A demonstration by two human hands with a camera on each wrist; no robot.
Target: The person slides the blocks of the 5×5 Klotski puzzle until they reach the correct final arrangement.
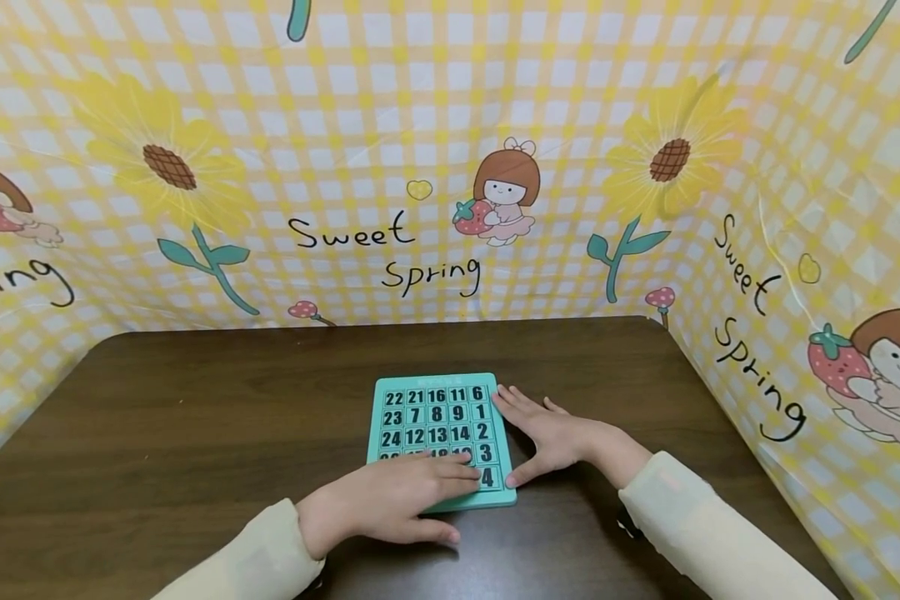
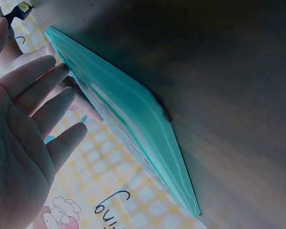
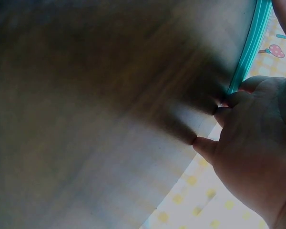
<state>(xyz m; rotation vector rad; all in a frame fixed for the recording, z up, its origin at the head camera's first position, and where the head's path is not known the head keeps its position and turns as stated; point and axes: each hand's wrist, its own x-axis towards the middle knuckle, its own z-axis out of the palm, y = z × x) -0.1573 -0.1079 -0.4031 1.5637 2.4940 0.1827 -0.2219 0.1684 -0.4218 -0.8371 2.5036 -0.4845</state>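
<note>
A turquoise number sliding puzzle (image 1: 437, 414) lies flat on the table, its printed number tiles facing up. Over its lower rows stretches my left hand (image 1: 397, 497), palm down with fingers extended, hiding several tiles. In the left wrist view those straight fingers (image 2: 62, 143) hover by the tile face, and contact cannot be made out. My right hand (image 1: 558, 437) is spread along the puzzle's right side, fingertips near the upper corner and thumb at the lower one. The right wrist view shows its fingertips against the tabletop beside the turquoise edge (image 3: 250, 52).
A dark brown wooden table (image 1: 195, 417) bears the puzzle. Yellow checked cloth (image 1: 360, 150) with printed flowers and figures walls in the back and sides. Pale sleeves (image 1: 708, 521) cover both forearms, and a small dark object (image 1: 628, 525) shows below the right cuff.
</note>
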